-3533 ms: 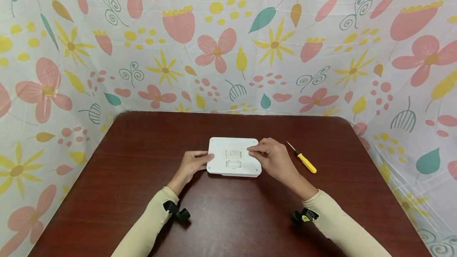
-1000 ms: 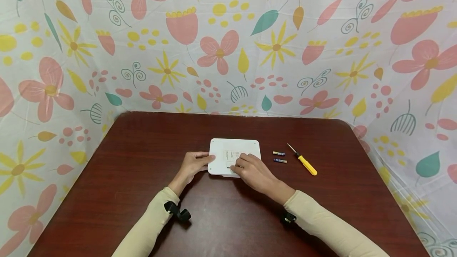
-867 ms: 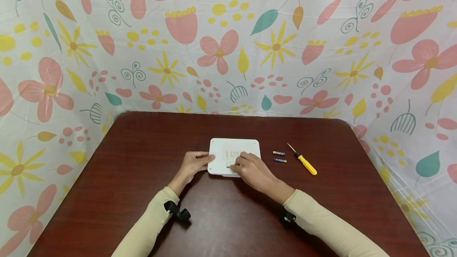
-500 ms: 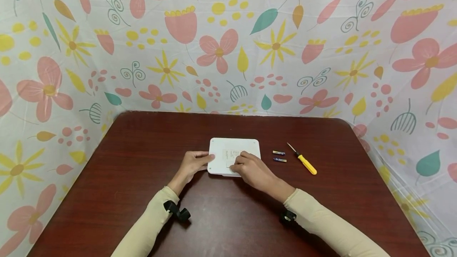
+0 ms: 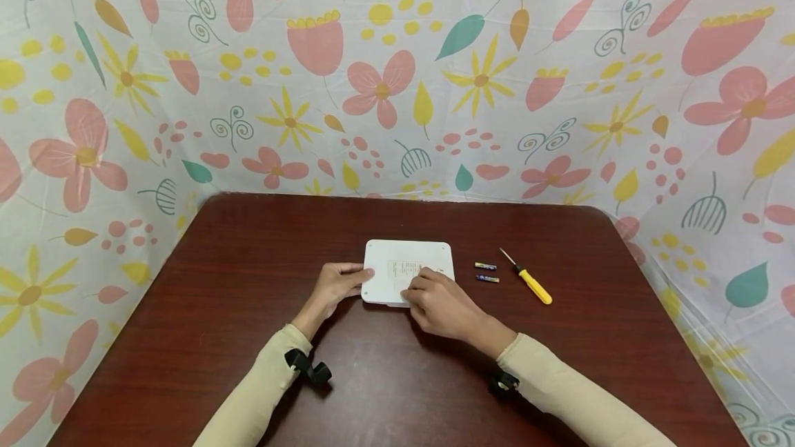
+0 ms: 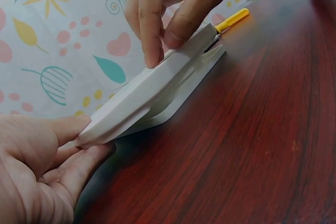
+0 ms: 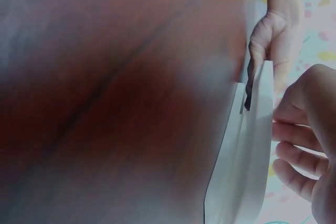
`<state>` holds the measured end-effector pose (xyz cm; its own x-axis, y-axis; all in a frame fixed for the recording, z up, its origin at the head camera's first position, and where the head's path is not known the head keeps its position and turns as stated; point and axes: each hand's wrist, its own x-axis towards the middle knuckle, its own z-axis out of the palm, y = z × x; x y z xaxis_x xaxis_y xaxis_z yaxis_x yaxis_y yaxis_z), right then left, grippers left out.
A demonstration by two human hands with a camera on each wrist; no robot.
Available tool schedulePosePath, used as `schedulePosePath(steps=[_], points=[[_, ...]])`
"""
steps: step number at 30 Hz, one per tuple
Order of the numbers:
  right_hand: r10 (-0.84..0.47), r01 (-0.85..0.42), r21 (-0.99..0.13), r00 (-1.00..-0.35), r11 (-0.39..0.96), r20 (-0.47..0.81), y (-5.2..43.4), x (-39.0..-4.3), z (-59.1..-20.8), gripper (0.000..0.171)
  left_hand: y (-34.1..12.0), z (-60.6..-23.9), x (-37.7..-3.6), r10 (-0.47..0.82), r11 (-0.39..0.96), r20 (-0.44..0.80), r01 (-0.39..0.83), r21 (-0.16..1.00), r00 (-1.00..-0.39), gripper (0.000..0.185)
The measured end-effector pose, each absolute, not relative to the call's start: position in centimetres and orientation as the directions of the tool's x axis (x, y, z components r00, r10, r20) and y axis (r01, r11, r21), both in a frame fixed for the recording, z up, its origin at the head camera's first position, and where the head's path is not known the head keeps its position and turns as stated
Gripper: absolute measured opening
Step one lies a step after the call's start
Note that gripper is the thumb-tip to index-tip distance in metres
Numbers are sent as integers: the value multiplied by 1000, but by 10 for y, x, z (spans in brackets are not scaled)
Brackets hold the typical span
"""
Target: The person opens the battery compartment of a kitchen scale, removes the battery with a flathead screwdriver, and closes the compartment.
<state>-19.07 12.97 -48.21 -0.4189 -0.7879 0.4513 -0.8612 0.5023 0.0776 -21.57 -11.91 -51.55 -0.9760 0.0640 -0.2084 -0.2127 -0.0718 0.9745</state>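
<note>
A flat white device (image 5: 388, 257) with rounded corners lies on the table, its labelled face up. My left hand (image 5: 334, 288) pinches its left edge; in the left wrist view this hand (image 6: 47, 166) has its thumb above and fingers below. My right hand (image 5: 441, 302) is over the lower middle of the device, fingers bent, fingertips on the upper face. Anything between those fingertips is hidden. In the left wrist view a thumb and finger of the right hand (image 6: 181, 9) press down near the device's edge. Two small batteries (image 5: 486, 266) lie to its right.
A screwdriver (image 5: 533, 285) with a yellow handle lies right of the batteries. The dark red-brown table (image 5: 261, 240) ends at a floral cloth (image 5: 397, 74) behind. Each forearm wears a black wrist mount (image 5: 308, 368).
Two batteries have appeared right of the device. My right hand moved from its right side to its lower middle, over the formerly visible battery compartment, shifting slightly just now. My left hand stays put.
</note>
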Motion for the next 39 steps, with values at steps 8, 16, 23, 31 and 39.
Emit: schedulePosePath(steps=[8,16,23,31,39], points=[[-731,-818,-95,-553,567,399,142,-192,-474,12,-119,-515,-216,65,-62,-208,-212,975,-976,33],[-576,-688,-225,-710,690,405,172,-203,-458,29,-118,-515,-216,66,-47,-205,-208,977,-977,33],[-365,-456,-451,-889,768,277,193,-208,-456,32,-119,-517,-217,54,-47,-218,-221,974,-974,36],[-242,-237,-582,-968,778,70,203,-213,-466,41,-121,-517,-216,47,-48,-215,-218,975,-975,37],[-186,-90,-671,-980,736,-73,199,-211,-475,41,-119,-518,-217,55,-52,-220,-222,974,-974,37]])
